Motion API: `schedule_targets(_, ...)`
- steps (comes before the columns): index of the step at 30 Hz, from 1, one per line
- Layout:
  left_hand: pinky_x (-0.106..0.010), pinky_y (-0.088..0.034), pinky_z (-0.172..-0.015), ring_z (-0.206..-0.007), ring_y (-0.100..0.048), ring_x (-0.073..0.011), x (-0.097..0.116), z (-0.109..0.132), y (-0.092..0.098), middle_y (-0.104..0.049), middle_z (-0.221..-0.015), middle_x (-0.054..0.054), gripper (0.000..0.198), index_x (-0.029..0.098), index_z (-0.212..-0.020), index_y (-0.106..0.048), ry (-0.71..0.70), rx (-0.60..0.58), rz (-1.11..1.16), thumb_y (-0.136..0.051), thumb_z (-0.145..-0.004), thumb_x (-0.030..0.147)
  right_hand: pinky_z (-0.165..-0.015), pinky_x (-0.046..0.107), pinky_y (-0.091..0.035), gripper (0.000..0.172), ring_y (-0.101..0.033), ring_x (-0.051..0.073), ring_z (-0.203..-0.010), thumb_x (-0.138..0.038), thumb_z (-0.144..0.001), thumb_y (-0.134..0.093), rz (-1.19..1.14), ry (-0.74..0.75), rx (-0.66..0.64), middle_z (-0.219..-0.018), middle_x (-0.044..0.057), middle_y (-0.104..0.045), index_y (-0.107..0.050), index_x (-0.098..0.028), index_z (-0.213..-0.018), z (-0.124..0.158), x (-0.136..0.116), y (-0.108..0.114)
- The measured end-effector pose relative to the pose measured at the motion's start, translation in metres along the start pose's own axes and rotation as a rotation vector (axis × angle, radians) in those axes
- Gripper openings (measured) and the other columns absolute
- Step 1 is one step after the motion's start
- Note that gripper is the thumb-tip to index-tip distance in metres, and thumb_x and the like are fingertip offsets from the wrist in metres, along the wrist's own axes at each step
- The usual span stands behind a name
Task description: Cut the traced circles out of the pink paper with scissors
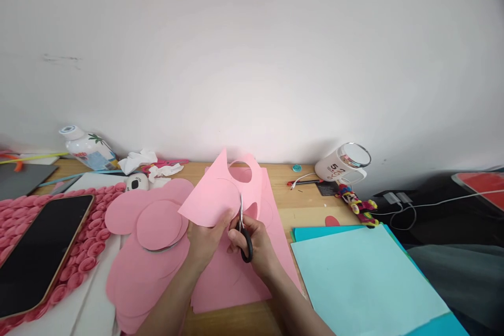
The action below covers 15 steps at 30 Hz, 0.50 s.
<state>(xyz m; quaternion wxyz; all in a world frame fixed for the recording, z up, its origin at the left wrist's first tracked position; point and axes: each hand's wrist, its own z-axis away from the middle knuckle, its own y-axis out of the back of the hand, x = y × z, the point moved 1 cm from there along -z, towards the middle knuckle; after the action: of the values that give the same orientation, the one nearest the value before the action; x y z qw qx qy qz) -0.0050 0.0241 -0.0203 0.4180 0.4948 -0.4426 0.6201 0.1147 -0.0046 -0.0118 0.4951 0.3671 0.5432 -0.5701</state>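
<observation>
My left hand [207, 239] pinches the lower edge of a pink paper sheet [214, 194] held above the table. A curved line is drawn on that sheet. Black-handled scissors [247, 245] are gripped in my right hand [254, 244], their blades upright at the sheet's right edge. Another pink piece with round holes [254, 184] hangs behind the blades. Beneath both hands lies a stack of pink sheets [220, 289]. To its left, cut pink circles [159, 224] rest on larger rounded pink pieces [137, 273].
At left, a phone [43, 252] lies on rolled pink paper flowers [84, 260]; a white bottle [88, 147] leans near the wall. Crumpled tissue [137, 160] is behind the circles. At right are a white mug [340, 165], a small figure [356, 205] and light blue sheets [366, 278].
</observation>
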Motion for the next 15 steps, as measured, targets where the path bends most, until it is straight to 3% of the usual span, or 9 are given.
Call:
schedule_targets(6, -0.037, -0.051, -0.076, -0.084, -0.065, -0.0256, 0.013, 0.001, 0.0, -0.07, -0.088, -0.008, 0.029, 0.016, -0.082, -0.067, 0.047, -0.123, -0.038, -0.076, -0.058, 0.03, -0.051, 0.024, -0.034, 0.031, -0.043, 0.011, -0.052, -0.04, -0.063, -0.074, -0.007, -0.017, -0.02, -0.055, -0.005, -0.05, -0.058, -0.017, -0.077, -0.004, -0.001, 0.002)
schedule_targets(11, -0.039, -0.049, -0.086, -0.098, -0.061, -0.0272, 0.018, 0.001, 0.0, -0.068, -0.101, -0.01, 0.046, 0.015, -0.098, -0.063, 0.013, -0.157, -0.063, -0.077, -0.055, 0.027, -0.05, 0.023, -0.028, 0.033, -0.036, 0.01, -0.056, -0.04, -0.061, -0.076, 0.038, -0.012, -0.046, -0.06, -0.004, -0.045, -0.055, -0.016, -0.071, -0.006, -0.008, 0.004)
schedule_targets(15, -0.04, -0.05, -0.085, -0.099, -0.062, -0.0272, 0.017, 0.0, 0.001, -0.068, -0.104, -0.01, 0.047, 0.015, -0.1, -0.062, 0.015, -0.162, -0.106, -0.075, -0.058, 0.03, -0.05, 0.023, -0.029, 0.035, -0.036, 0.011, -0.056, -0.043, -0.061, -0.076, 0.093, -0.003, -0.083, -0.06, -0.004, -0.044, -0.053, -0.016, -0.066, -0.006, -0.012, 0.006)
